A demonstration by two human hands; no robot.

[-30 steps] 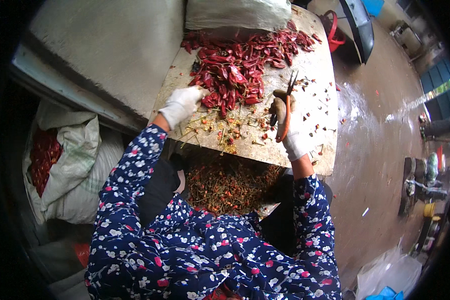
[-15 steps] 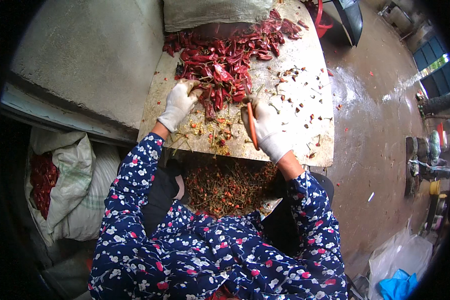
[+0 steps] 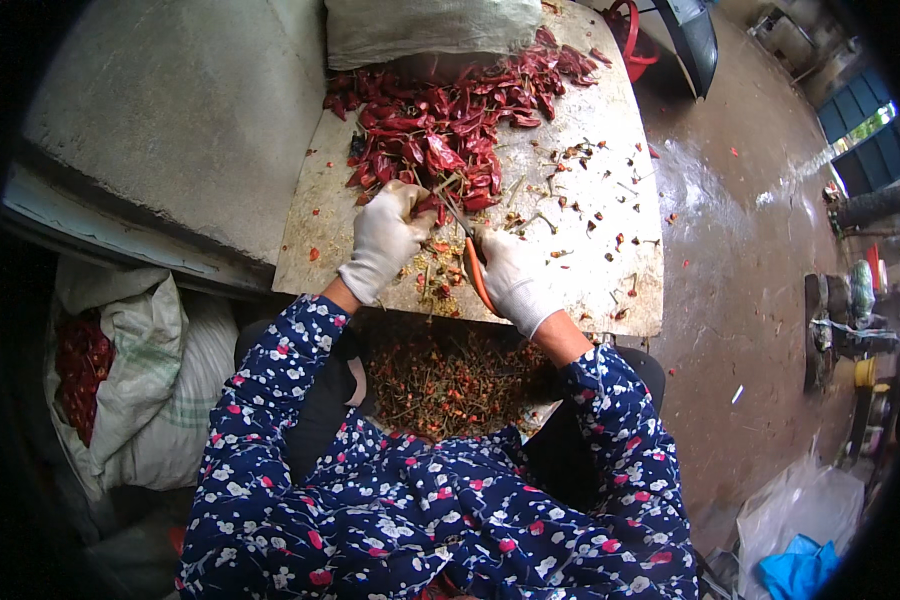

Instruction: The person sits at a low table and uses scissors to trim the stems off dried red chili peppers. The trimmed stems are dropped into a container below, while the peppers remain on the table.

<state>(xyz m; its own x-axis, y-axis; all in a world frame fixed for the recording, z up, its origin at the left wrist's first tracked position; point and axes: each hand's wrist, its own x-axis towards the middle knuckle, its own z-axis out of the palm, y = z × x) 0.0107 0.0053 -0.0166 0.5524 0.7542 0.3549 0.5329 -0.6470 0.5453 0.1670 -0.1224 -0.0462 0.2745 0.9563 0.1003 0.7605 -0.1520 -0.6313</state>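
The left hand, in a white glove, is closed with its fingers pinching a dark red chili, just in from the near edge of the table and left of the middle of that edge. The right hand, gloved too, is wrapped around a pair of cutters with an orange handle; their narrow metal blades point away from the person and to the left, reaching close to the left hand's fingertips. Whether the blades touch the chili is too small to tell. Beyond both hands, a heap of dried red chilies spreads from the middle of the table toward its far edge, where a pale woven sack stands against it. Cut stem ends lie scattered toward the table's right edge, and pale yellow seeds are strewn near the near edge, between and below the hands. Under that edge, between the person's legs, sits a mass of brown stems with red bits. On the left, below the table, an open white sack holds more red chilies. Past the far right corner, a red bucket rests on the wet floor beside a dark umbrella.
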